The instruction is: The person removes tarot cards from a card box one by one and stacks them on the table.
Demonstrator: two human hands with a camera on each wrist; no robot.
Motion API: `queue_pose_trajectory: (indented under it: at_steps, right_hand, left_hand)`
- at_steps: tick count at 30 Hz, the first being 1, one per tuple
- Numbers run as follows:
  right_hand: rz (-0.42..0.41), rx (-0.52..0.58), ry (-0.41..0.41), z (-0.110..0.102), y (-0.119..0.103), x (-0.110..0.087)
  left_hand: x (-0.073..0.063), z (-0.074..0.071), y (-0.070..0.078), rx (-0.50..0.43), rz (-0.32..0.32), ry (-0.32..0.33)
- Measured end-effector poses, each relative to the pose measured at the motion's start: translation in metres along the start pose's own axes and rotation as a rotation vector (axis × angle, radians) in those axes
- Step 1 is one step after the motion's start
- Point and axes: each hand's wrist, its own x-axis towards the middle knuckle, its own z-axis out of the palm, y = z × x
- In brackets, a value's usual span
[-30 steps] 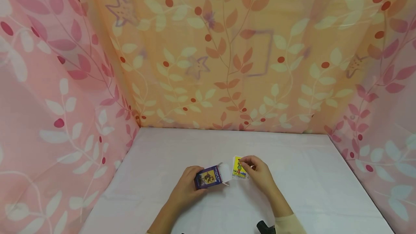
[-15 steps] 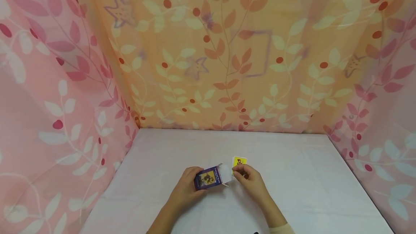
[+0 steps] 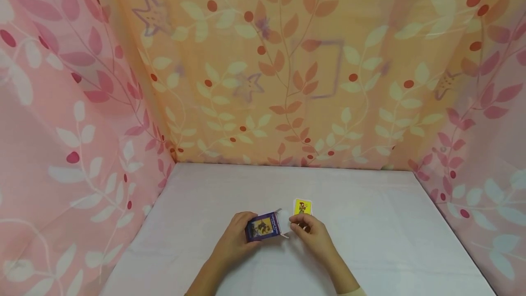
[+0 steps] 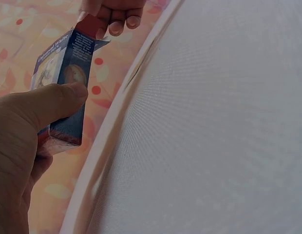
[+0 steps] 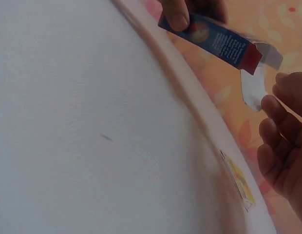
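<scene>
My left hand (image 3: 236,236) grips a dark blue tarot card box (image 3: 263,226), its thumb along one narrow side in the left wrist view. The box's end faces right, with its white lid flap (image 5: 253,87) and small side flaps folded out. Beside that end is my right hand (image 3: 314,236), fingers loosely curled, the index fingertip at the lid flap's edge in the right wrist view. A stack of cards (image 3: 302,206) with a yellow picture on top lies on the table just beyond the right hand, which partly covers it. The inside of the box is hidden.
A white-covered table (image 3: 197,195) lies under both hands. Patterned curtains (image 3: 246,81) hang behind it and along both sides.
My right hand has moved left from over the card stack to the box's lid flap, uncovering more of the top card's upper part. The left hand keeps the box nearly still.
</scene>
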Motion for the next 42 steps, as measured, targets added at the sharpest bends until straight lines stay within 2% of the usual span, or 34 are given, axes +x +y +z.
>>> queue_pose_trajectory:
  at_steps: [13,19,24,28,33,36,42]
  right_hand:
    - [0.060,-0.070,-0.077,0.006,0.008,-0.003]
    - [0.053,-0.070,-0.088,0.008,0.010,-0.006]
    - [0.040,-0.068,-0.105,0.011,0.010,-0.008]
    - [0.022,-0.071,-0.095,0.013,0.011,-0.009]
    - [-0.003,-0.069,-0.077,0.017,0.013,-0.008]
    - [0.007,-0.057,-0.082,0.019,0.014,-0.007]
    - [0.046,-0.048,-0.095,0.022,0.012,-0.006]
  left_hand:
    - [-0.001,0.001,0.003,-0.040,-0.025,-0.020]
    - [-0.002,0.004,0.003,-0.022,-0.001,-0.012]
    - [-0.001,0.003,0.004,-0.042,-0.032,-0.034]
    - [-0.001,0.002,0.004,-0.053,-0.052,-0.052]
    - [-0.001,0.003,0.003,-0.040,-0.007,-0.036]
    - [-0.001,0.003,0.001,-0.027,0.001,-0.033]
    - [-0.001,0.001,0.001,-0.028,-0.034,-0.062]
